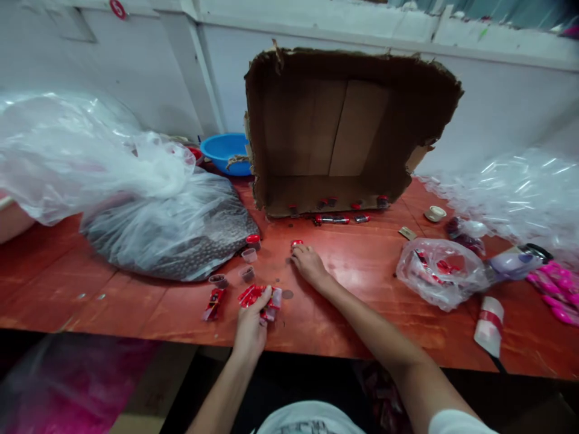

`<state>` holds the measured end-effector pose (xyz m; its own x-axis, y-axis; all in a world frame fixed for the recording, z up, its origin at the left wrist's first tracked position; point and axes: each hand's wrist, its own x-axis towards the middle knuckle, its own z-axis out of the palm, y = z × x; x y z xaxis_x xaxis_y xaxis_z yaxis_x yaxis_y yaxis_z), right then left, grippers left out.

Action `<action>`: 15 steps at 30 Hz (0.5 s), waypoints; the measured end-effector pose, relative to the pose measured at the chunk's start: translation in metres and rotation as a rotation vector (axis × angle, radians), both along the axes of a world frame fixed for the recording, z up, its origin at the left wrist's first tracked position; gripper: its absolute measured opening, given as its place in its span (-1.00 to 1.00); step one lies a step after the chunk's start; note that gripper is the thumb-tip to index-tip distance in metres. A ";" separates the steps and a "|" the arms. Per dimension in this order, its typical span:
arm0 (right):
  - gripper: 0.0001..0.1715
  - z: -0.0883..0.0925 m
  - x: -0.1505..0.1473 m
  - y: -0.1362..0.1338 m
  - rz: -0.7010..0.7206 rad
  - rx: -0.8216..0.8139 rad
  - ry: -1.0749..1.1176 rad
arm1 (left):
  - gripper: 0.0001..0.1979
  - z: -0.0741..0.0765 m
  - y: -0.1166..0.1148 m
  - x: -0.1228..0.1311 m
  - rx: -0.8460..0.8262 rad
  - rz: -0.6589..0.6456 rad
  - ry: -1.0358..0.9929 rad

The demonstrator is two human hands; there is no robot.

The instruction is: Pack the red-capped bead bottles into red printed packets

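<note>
My left hand is closed on several red packets near the table's front edge. Farther forward, my right hand rests low over the table, its fingertips at a small red-lidded cup; whether they grip it is hard to see. Left of my hands stand a red-lidded cup, an open clear cup and two cups with dark contents. Another red packet lies beside them. Red-capped containers lie along the front of a large cardboard box.
A big clear bag of dark beads fills the left, with a blue basin behind. Right are a plastic bag with red packets, a white roll, a tape roll, pink items and clear plastic.
</note>
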<state>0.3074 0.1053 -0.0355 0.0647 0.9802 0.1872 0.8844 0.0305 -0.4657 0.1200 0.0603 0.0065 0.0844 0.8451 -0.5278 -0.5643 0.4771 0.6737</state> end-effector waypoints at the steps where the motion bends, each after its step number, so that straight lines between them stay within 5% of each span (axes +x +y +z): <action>1: -0.72 -0.001 -0.001 -0.015 0.009 0.016 0.029 | -0.88 -0.001 0.001 0.001 -0.005 0.008 -0.022; 10: -0.40 0.011 -0.033 -0.130 -0.158 0.059 0.943 | -0.90 -0.006 -0.003 0.013 -0.068 0.017 -0.133; 15: -0.45 0.028 -0.062 -0.151 -0.145 0.116 1.022 | -0.81 -0.009 -0.013 0.018 -0.009 -0.006 -0.086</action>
<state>0.2456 -0.0457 -0.0073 0.3614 0.9298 0.0690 0.0681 0.0475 -0.9965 0.1381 0.0474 -0.0026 0.1345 0.8398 -0.5260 -0.6169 0.4863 0.6188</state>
